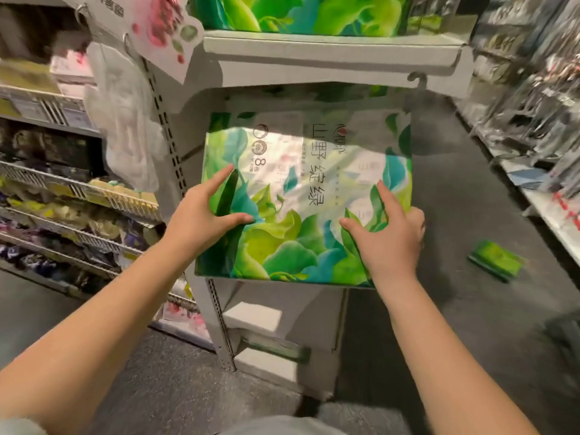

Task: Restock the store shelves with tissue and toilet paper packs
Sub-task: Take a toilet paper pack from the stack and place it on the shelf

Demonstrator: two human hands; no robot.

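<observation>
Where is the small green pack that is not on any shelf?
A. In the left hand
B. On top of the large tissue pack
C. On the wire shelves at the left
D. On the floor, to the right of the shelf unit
D: the small green pack lies alone on the dark floor, right of the shelf unit, and neither hand touches it.
</observation>
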